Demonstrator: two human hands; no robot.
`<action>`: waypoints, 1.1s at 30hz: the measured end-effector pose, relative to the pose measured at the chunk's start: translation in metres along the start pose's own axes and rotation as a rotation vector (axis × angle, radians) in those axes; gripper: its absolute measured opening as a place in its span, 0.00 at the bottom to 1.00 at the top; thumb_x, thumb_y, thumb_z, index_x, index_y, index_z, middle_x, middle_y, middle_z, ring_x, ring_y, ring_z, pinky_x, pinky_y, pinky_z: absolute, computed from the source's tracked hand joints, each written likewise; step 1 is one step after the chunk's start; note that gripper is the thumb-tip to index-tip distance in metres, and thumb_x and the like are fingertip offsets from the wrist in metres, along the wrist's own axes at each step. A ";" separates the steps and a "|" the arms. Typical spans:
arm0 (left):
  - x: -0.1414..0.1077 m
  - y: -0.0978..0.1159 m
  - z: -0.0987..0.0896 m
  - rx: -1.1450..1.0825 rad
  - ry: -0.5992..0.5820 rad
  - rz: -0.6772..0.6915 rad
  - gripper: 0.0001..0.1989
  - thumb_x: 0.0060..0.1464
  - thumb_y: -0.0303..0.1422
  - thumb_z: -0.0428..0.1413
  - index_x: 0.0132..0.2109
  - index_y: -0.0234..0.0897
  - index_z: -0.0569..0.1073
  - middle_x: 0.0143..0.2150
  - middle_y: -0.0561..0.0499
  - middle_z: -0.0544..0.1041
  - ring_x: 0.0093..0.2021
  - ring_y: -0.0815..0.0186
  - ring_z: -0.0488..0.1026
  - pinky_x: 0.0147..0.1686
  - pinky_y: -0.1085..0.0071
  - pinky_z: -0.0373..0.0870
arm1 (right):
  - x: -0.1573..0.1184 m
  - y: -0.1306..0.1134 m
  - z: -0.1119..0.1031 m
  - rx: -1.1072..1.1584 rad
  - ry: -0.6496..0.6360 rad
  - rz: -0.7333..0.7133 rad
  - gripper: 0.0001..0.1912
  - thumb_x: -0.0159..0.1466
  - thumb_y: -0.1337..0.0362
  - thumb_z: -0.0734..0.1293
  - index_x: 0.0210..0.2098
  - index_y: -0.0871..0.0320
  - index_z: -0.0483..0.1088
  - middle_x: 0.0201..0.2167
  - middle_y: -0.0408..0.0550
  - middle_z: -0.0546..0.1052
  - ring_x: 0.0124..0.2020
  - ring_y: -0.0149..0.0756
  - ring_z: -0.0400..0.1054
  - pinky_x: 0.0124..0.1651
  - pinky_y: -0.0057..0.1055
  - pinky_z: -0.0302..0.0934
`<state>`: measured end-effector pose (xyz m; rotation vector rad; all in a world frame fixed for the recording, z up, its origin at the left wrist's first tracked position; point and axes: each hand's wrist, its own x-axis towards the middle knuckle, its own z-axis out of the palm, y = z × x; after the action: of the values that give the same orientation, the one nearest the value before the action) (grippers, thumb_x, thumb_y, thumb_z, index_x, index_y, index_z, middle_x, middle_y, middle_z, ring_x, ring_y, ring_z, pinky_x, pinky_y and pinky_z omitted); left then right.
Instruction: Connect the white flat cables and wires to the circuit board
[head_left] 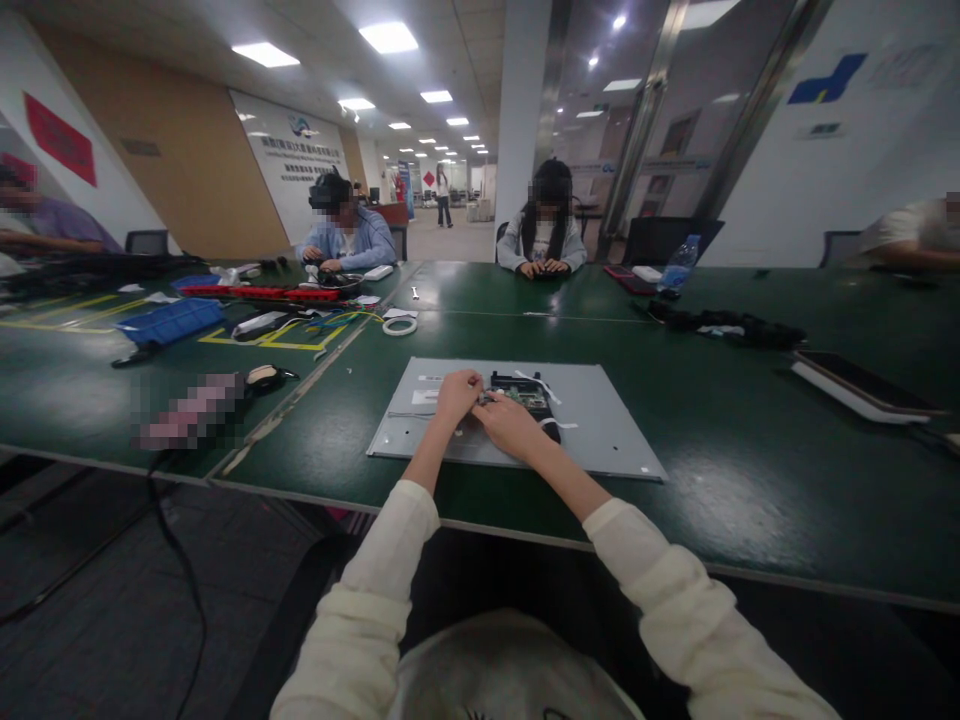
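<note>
A flat grey panel (600, 430) lies on the green table. On its middle sits a black housing with a green circuit board (529, 398), and white tape strips (568, 426) stick out from it. My left hand (456, 396) is closed at the board's left end, its fingertips pinched together. Beside it, my right hand (508, 425) reaches across the lower left part of the board, with thumb and fingers closed near the left fingertips. Whatever small part lies between the fingers is too small to make out. Thin wires run left from there across the panel.
Left of the panel are a tape roll (400, 325), a blue tray (171, 320), a red power strip (311, 294) and a phone-like pixelated item (193, 412). A dark-topped white device (862, 385) lies at right, a water bottle (679, 264) farther back. Two people sit opposite.
</note>
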<state>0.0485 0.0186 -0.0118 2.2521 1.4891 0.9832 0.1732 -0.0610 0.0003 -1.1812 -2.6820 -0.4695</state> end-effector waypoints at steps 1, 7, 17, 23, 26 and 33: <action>0.000 0.000 0.000 -0.004 0.000 -0.003 0.08 0.48 0.28 0.51 0.32 0.36 0.75 0.33 0.50 0.77 0.36 0.66 0.72 0.41 0.72 0.66 | 0.000 -0.001 -0.002 0.009 -0.004 -0.008 0.13 0.62 0.74 0.54 0.42 0.66 0.67 0.34 0.54 0.74 0.39 0.35 0.67 0.58 0.34 0.44; 0.001 -0.004 0.004 -0.026 0.004 0.039 0.07 0.47 0.27 0.52 0.32 0.36 0.74 0.33 0.51 0.77 0.36 0.67 0.72 0.41 0.72 0.66 | -0.001 -0.005 -0.010 0.063 -0.022 -0.031 0.13 0.63 0.67 0.55 0.40 0.66 0.68 0.34 0.55 0.73 0.38 0.35 0.66 0.55 0.34 0.48; 0.002 -0.011 0.010 -0.061 0.003 0.008 0.08 0.45 0.25 0.54 0.36 0.37 0.73 0.34 0.52 0.77 0.37 0.67 0.72 0.41 0.72 0.66 | -0.008 -0.014 -0.018 0.071 -0.082 0.003 0.12 0.63 0.67 0.54 0.36 0.64 0.68 0.33 0.55 0.73 0.40 0.38 0.65 0.47 0.33 0.54; 0.006 -0.016 0.010 -0.204 -0.039 -0.029 0.09 0.43 0.23 0.54 0.35 0.34 0.73 0.30 0.51 0.76 0.34 0.68 0.73 0.38 0.73 0.68 | -0.008 -0.013 -0.016 0.095 -0.063 0.007 0.12 0.63 0.68 0.55 0.36 0.64 0.68 0.34 0.54 0.73 0.41 0.36 0.65 0.49 0.32 0.53; 0.007 -0.018 0.010 -0.284 -0.056 -0.035 0.11 0.41 0.21 0.54 0.35 0.34 0.72 0.30 0.52 0.76 0.34 0.69 0.73 0.39 0.73 0.69 | -0.008 -0.013 -0.013 0.104 -0.047 0.019 0.12 0.63 0.68 0.55 0.35 0.64 0.68 0.35 0.54 0.73 0.42 0.37 0.65 0.50 0.32 0.52; 0.007 -0.016 0.010 -0.294 -0.043 -0.010 0.09 0.45 0.22 0.53 0.35 0.33 0.72 0.31 0.51 0.76 0.33 0.71 0.73 0.39 0.73 0.69 | -0.009 -0.014 -0.014 0.116 -0.066 0.027 0.12 0.63 0.68 0.55 0.36 0.64 0.69 0.35 0.54 0.74 0.42 0.37 0.65 0.50 0.33 0.53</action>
<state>0.0453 0.0336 -0.0254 2.0420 1.2442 1.0663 0.1691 -0.0805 0.0077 -1.2188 -2.7036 -0.2717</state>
